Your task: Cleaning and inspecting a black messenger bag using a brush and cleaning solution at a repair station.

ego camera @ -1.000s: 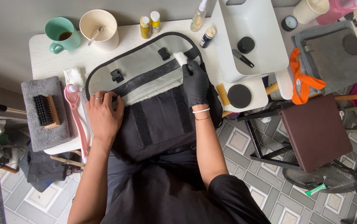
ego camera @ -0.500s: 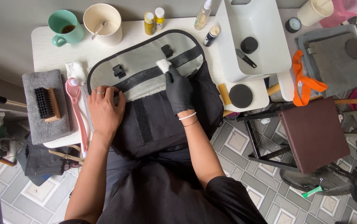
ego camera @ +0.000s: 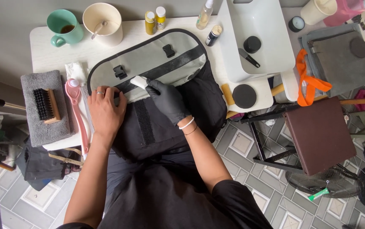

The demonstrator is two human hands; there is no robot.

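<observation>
A black messenger bag (ego camera: 165,123) lies on the white table (ego camera: 47,55), its grey flap (ego camera: 152,63) folded open away from me. My left hand (ego camera: 105,111), bare and wearing a ring, presses flat on the bag's left edge. My right hand (ego camera: 167,99) wears a black glove and pinches a small white wipe (ego camera: 138,82) against the inner side of the flap, near a black buckle (ego camera: 119,72).
A pink-handled brush (ego camera: 75,111) and a wooden brush (ego camera: 45,105) on a grey towel (ego camera: 42,127) lie at left. A green mug (ego camera: 65,27), a cream cup (ego camera: 102,23), small bottles (ego camera: 155,19) and a white bin (ego camera: 256,36) stand at the back. A brown stool (ego camera: 320,135) stands at right.
My gloved right hand has moved left across the bag from its right side to the flap's middle, carrying the white wipe. My left hand stays pressed on the left edge.
</observation>
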